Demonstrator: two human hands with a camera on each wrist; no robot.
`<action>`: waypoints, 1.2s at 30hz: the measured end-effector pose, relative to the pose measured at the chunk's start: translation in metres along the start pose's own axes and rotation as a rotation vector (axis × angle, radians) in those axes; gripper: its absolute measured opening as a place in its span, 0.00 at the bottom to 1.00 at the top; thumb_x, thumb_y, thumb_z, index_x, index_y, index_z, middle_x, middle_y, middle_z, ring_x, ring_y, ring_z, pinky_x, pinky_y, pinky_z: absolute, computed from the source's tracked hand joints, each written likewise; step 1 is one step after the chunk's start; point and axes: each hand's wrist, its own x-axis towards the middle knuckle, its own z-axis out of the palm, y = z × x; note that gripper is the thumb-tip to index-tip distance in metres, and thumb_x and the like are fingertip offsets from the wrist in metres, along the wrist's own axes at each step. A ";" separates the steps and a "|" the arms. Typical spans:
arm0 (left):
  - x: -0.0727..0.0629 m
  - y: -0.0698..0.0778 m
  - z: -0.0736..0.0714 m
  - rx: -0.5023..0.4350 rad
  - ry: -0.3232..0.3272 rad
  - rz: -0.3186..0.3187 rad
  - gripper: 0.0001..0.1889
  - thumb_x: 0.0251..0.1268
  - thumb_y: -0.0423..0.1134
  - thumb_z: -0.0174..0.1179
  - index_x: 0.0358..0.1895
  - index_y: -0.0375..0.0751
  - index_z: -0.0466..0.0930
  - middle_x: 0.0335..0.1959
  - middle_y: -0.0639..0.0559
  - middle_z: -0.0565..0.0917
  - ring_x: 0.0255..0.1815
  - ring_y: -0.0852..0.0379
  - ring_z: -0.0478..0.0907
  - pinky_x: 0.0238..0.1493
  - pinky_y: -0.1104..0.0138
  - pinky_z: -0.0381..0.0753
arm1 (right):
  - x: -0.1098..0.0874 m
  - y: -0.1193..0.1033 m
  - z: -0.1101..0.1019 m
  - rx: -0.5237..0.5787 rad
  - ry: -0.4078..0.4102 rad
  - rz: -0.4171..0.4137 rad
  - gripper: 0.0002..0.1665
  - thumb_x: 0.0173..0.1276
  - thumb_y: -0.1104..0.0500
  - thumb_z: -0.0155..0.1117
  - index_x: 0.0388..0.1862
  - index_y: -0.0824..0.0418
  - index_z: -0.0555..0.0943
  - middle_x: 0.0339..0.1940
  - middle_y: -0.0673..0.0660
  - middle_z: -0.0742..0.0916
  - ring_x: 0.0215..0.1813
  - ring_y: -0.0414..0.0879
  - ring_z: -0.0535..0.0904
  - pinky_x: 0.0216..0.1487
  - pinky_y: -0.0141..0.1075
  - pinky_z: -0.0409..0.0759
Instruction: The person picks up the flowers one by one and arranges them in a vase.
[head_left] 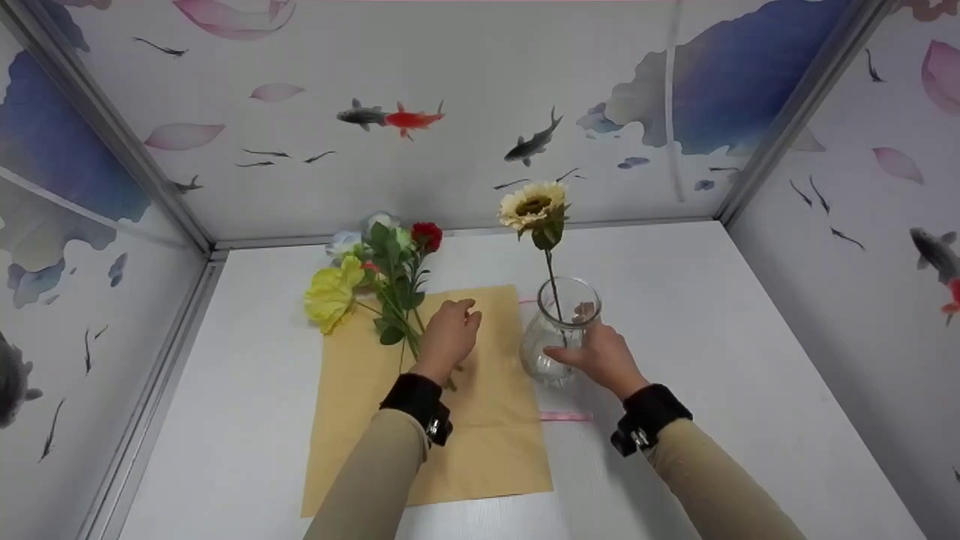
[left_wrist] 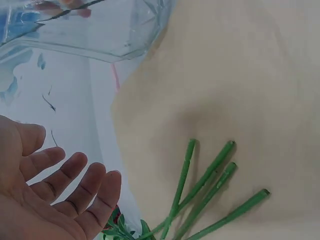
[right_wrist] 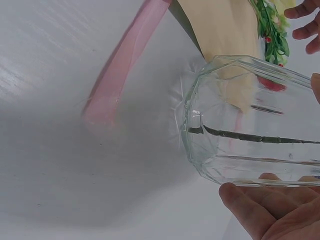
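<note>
Cupping the glass vase (head_left: 540, 356) with thumb and fingers bent about its sides, the right hand (head_left: 604, 356) sat toward four o'clock in the head view, presumably to steady it; whether the base touched the white worktop (head_left: 712, 390) could not be told. One cream flower (head_left: 534, 206) stood inside, its bloom tipped a little short of twelve, probably because a lone stem in so wide a mouth had to lean. At seven o'clock the left hand (head_left: 448, 337) hung above the brown paper (head_left: 480, 450), fingers loosely bent and holding nothing. A bunch of flowers (head_left: 401, 292) lay partly on that sheet, blooms toward its eleven o'clock edge and stems slanting to five, which seemed to keep the stem ends within easy reach. A pink ribbon (head_left: 566, 416) stuck out from the paper at about three, the remainder perhaps lying underneath. From the left wrist, the same relaxed fingers showed at eight o'clock, apart from the bare green stem ends at five, while the vase filled eleven. From the right wrist, the vase occupied three o'clock with the grasping hand at four; the dark stem reached down near the base, likely helping prop the flower.
</note>
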 end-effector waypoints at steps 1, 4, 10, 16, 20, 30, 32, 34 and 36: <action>0.000 -0.003 -0.001 0.005 0.009 -0.005 0.22 0.83 0.45 0.49 0.70 0.38 0.74 0.58 0.38 0.79 0.55 0.44 0.81 0.55 0.52 0.81 | 0.000 0.000 0.000 0.001 0.000 -0.002 0.50 0.55 0.39 0.80 0.65 0.70 0.72 0.45 0.69 0.88 0.34 0.49 0.75 0.35 0.41 0.75; -0.001 -0.013 -0.004 0.018 0.027 -0.024 0.22 0.83 0.44 0.49 0.69 0.37 0.75 0.61 0.36 0.78 0.58 0.41 0.80 0.58 0.51 0.81 | 0.000 0.000 0.001 0.001 0.000 -0.003 0.51 0.55 0.39 0.79 0.65 0.70 0.72 0.46 0.70 0.88 0.34 0.49 0.76 0.36 0.42 0.76; -0.002 -0.027 -0.011 0.002 0.037 -0.071 0.22 0.83 0.44 0.49 0.70 0.37 0.75 0.67 0.34 0.73 0.64 0.38 0.77 0.62 0.47 0.78 | 0.000 0.001 0.000 0.010 -0.003 0.010 0.50 0.55 0.39 0.79 0.64 0.70 0.73 0.45 0.68 0.88 0.34 0.49 0.75 0.36 0.41 0.75; -0.001 -0.040 -0.016 0.013 0.069 -0.096 0.21 0.83 0.44 0.49 0.69 0.37 0.75 0.68 0.36 0.71 0.65 0.37 0.75 0.60 0.47 0.78 | 0.001 0.002 0.000 0.008 -0.007 0.008 0.50 0.55 0.39 0.80 0.65 0.70 0.73 0.46 0.69 0.88 0.35 0.49 0.75 0.36 0.41 0.76; 0.001 -0.050 -0.019 0.019 0.103 -0.111 0.21 0.83 0.43 0.50 0.69 0.36 0.75 0.67 0.37 0.71 0.64 0.35 0.75 0.58 0.46 0.79 | 0.000 0.002 0.001 0.013 -0.010 0.007 0.50 0.55 0.39 0.80 0.66 0.70 0.72 0.48 0.70 0.88 0.37 0.50 0.77 0.39 0.43 0.77; 0.000 -0.067 -0.025 0.023 0.109 -0.107 0.22 0.83 0.40 0.46 0.69 0.30 0.73 0.72 0.35 0.66 0.68 0.30 0.70 0.65 0.44 0.74 | 0.000 0.001 0.000 -0.015 -0.010 -0.003 0.54 0.56 0.39 0.79 0.69 0.71 0.68 0.48 0.72 0.87 0.35 0.50 0.77 0.35 0.42 0.77; 0.001 -0.070 -0.025 0.022 0.105 -0.103 0.22 0.83 0.39 0.45 0.69 0.29 0.73 0.73 0.34 0.66 0.69 0.30 0.70 0.65 0.44 0.74 | 0.000 0.001 0.000 -0.012 -0.011 -0.001 0.55 0.56 0.39 0.79 0.70 0.70 0.67 0.50 0.73 0.87 0.37 0.51 0.78 0.37 0.43 0.78; 0.003 -0.072 -0.024 0.020 0.099 -0.102 0.22 0.83 0.38 0.45 0.70 0.28 0.72 0.73 0.34 0.65 0.68 0.31 0.70 0.65 0.44 0.74 | 0.000 0.001 0.000 -0.011 -0.012 0.001 0.56 0.55 0.39 0.79 0.71 0.70 0.66 0.53 0.73 0.86 0.40 0.52 0.80 0.39 0.45 0.79; 0.003 -0.074 -0.023 0.028 0.096 -0.100 0.22 0.83 0.37 0.45 0.70 0.26 0.71 0.73 0.33 0.64 0.67 0.31 0.72 0.63 0.45 0.76 | 0.000 0.001 0.000 -0.012 -0.012 0.001 0.57 0.56 0.39 0.79 0.72 0.70 0.65 0.54 0.73 0.85 0.44 0.54 0.82 0.42 0.46 0.80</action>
